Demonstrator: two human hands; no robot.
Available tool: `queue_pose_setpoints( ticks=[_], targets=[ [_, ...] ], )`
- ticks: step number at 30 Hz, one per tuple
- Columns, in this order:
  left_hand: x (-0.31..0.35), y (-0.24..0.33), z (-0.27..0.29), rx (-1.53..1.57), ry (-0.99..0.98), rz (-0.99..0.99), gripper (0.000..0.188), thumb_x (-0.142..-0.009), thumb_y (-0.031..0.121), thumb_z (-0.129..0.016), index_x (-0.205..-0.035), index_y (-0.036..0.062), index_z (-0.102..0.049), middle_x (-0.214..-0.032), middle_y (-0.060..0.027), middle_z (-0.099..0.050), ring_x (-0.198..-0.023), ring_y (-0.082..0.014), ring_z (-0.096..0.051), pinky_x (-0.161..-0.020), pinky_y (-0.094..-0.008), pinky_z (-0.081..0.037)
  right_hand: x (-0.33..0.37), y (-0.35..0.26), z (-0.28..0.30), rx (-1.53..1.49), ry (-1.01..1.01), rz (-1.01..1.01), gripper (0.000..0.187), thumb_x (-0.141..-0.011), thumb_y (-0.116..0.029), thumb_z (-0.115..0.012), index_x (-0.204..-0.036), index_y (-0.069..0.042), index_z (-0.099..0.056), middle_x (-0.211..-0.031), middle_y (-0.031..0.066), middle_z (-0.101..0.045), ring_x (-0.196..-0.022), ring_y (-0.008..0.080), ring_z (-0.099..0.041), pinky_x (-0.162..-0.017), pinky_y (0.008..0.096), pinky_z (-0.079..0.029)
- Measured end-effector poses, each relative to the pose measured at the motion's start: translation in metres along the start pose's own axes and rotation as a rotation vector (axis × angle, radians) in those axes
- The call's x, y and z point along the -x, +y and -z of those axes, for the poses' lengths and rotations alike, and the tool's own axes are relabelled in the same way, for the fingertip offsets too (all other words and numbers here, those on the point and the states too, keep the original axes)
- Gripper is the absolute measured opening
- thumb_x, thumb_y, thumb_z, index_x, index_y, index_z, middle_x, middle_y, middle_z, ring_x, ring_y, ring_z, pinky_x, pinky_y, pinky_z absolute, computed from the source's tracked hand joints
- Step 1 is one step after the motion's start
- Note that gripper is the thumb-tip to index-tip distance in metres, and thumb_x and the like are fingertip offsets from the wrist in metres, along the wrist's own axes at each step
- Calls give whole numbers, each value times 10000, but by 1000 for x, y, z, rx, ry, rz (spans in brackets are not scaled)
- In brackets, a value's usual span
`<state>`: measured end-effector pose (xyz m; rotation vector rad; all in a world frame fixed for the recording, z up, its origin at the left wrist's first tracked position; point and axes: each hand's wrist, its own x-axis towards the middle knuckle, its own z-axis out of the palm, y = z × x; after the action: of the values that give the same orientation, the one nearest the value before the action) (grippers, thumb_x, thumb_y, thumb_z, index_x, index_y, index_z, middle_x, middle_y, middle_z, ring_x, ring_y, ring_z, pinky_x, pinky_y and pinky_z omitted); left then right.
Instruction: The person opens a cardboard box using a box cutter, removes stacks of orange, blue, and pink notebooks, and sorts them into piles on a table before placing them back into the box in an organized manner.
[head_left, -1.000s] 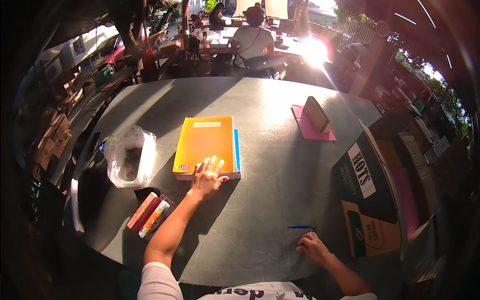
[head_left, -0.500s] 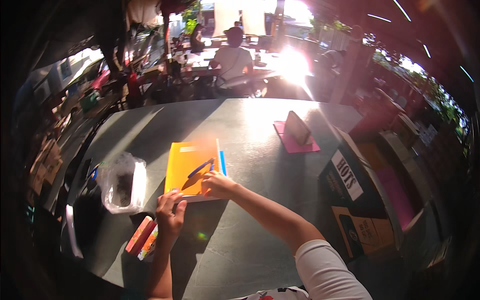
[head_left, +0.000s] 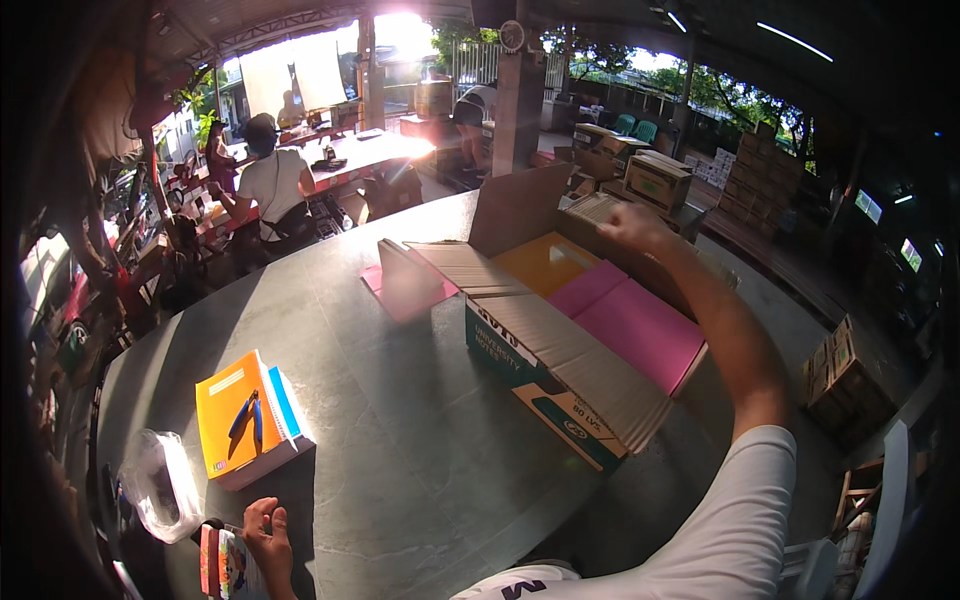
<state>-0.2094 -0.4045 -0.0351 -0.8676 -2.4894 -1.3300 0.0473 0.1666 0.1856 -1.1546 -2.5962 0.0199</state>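
My right hand (head_left: pixel 642 230) is over the far side of an open cardboard box (head_left: pixel 560 345), its fingers curled; whether they grip the flap or anything else is hidden. Inside the box lie pink covers (head_left: pixel 650 330) and an orange-yellow one (head_left: pixel 550 262). My left hand (head_left: pixel 268 540) rests low on the left, fingers loosely bent and thumb apart, holding nothing visible. Just beyond it sits a stack of orange notebooks (head_left: pixel 225 400) with a blue notebook (head_left: pixel 284 402) at its right side. Blue-handled nippers (head_left: pixel 246 420) lie on the top cover.
Left of the stack is a clear plastic bag (head_left: pixel 165 485); a red patterned packet (head_left: pixel 222 560) lies beside my left hand. A pink sheet (head_left: pixel 405 292) with cardboard over it is behind the box. Cartons (head_left: pixel 655 180) stand beyond the table. One person (head_left: pixel 275 175) sits at another table.
The view has swung right. My right hand has left the nippers and notebooks and reached over the box. My left hand has come off the stack's near edge.
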Motion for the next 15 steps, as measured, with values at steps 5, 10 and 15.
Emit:
queue_pose_setpoints(
  ticks=[5,10,15],
  targets=[
    [-2,29,-14,16,-72,75,175,-806,170,-613,-894,18,-611,-869,-101,-608,-802,-219,-582,-677,-305,-451,28,140,-76,193,-425,-281,623,-664,-524,-689,-967,18,-629,-998,198,-617,-952,313,-584,-827,374,-457],
    [-20,77,-53,82,-117,3,135,-780,107,-628,-879,15,-624,-826,-116,-622,-780,-232,-591,-656,-306,-466,5,79,-106,45,-176,390,796,-586,-287,-803,-1266,-111,-429,-1240,122,-483,-1089,297,-507,-912,347,-423],
    [-13,134,-107,97,-356,-263,155,-746,83,-670,-894,44,-640,-878,-125,-636,-838,-272,-597,-731,-346,-477,-29,20,-118,256,-343,463,905,-544,-228,-824,-1322,-169,-367,-1254,59,-488,-1119,274,-500,-923,381,-420]
  ],
)
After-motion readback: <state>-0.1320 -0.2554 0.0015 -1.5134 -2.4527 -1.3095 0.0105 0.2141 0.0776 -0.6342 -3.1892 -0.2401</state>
